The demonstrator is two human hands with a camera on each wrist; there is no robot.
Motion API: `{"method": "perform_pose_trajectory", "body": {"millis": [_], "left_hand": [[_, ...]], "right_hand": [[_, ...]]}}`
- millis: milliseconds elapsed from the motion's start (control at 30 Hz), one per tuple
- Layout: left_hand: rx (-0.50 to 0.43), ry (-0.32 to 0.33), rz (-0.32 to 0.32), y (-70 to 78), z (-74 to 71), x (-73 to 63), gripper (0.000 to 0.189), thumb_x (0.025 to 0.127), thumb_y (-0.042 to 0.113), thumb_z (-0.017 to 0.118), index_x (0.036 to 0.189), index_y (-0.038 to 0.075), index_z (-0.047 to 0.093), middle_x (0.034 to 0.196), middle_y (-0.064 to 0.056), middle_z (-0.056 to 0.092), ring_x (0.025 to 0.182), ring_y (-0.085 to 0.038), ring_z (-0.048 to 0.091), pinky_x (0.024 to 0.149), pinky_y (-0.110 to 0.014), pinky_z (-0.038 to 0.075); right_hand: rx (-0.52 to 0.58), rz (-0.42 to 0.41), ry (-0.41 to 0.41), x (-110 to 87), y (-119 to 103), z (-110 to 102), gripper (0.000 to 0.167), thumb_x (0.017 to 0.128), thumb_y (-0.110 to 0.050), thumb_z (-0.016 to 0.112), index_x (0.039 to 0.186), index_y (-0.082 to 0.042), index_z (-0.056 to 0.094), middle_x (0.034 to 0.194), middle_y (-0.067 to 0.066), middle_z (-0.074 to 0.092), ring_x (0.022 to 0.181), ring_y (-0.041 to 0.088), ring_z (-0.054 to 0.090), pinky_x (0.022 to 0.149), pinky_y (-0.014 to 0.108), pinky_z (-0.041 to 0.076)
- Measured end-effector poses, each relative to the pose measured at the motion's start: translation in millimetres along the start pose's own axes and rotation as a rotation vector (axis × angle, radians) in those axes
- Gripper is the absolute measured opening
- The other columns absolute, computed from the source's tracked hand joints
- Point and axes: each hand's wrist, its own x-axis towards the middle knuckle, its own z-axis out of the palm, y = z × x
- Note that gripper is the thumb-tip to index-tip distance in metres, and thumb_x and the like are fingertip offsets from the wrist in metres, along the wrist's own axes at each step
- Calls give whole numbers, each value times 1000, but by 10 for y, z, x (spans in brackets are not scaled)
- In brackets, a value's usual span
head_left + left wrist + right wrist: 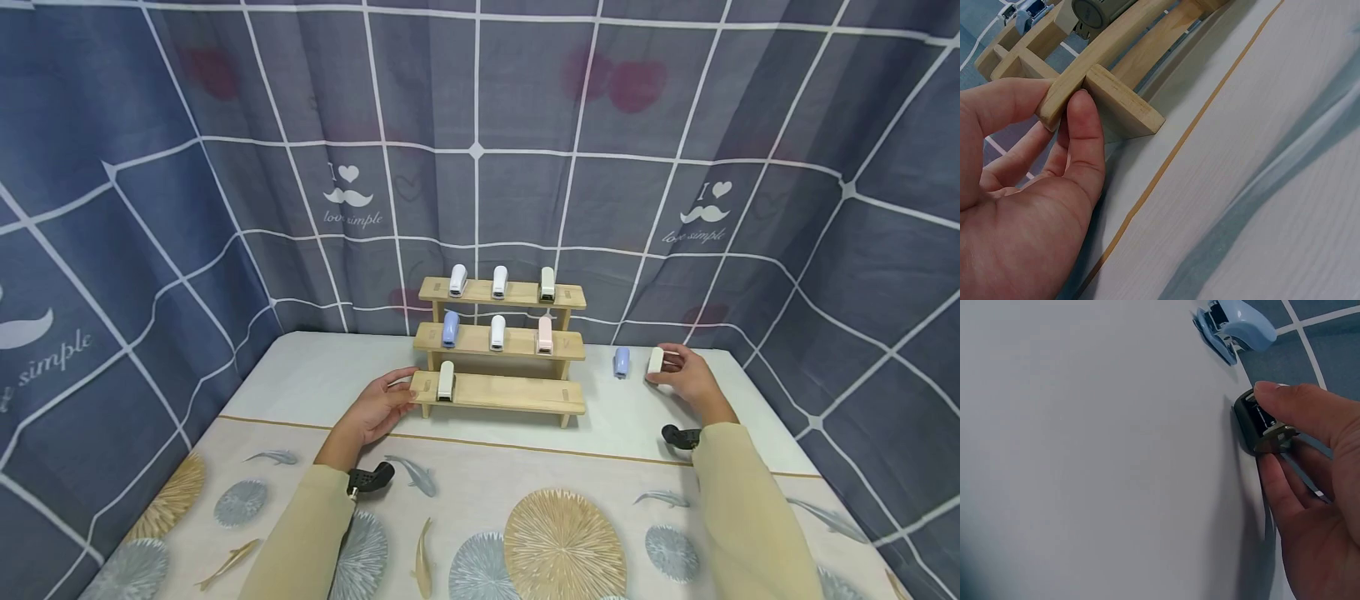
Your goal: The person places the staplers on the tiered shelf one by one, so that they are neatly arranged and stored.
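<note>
My right hand (686, 377) grips a small cream stapler (656, 361) between thumb and fingers, at the right of the white tabletop. In the right wrist view the stapler (1257, 425) shows its dark underside and metal end close over the surface. A blue stapler (622, 362) lies just left of it. My left hand (381, 406) pinches the left end of the lowest step of a three-step wooden rack (510, 392). In the left wrist view, thumb and fingers are on the board's corner (1054, 109), above its foot. Near that end stands another cream stapler (446, 381).
The middle step holds a blue stapler (450, 328), a white stapler (497, 332) and a pink stapler (544, 334). Two white staplers and a pale green stapler (547, 284) stand on the top step. A blue checked curtain (525, 200) hangs behind and at both sides.
</note>
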Motion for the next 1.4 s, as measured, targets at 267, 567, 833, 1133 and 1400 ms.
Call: {"method": "perform_pose_trajectory", "body": {"millis": [267,567,833,1133,1400], "left_hand": [[16,-10,0,13,1,-27,68,95,-9,54,158,-3,29,114,-4,61,96,-11,66,83,-22,58],[4,4,1,32,10,-13,67,95,-10,54,157,-2,31,114,-4,61,96,-11,66,82,-22,59],[4,4,1,25,8,-6,67,96,-10,54,157,-2,30,113,-3,61,95,-11,66,83,-23,59],[4,-3,4,1,4,5,68,95,-11,55,157,-3,30,112,-4,59,94,-12,65,83,-23,59],[-12,-53,64,-28,-47,-4,67,92,-7,62,154,-5,35,111,-4,62,95,-13,67,84,-25,60]], "right_hand": [[-14,-24,49,-53,-25,50,82,82,-12,86,151,0,42,146,32,50,131,46,55,90,29,54],[48,-108,67,-209,4,129,81,80,-12,87,150,-4,46,144,29,54,97,1,65,74,11,54],[136,-163,66,-409,-66,252,81,79,-10,88,148,-1,48,142,30,54,94,-9,61,76,11,55],[126,-147,63,-628,-172,326,84,79,-17,89,151,-5,47,145,26,54,100,-5,60,78,12,55],[162,-161,31,-784,-251,422,84,78,-18,90,150,-6,48,145,25,55,103,-4,61,81,14,56]]}}
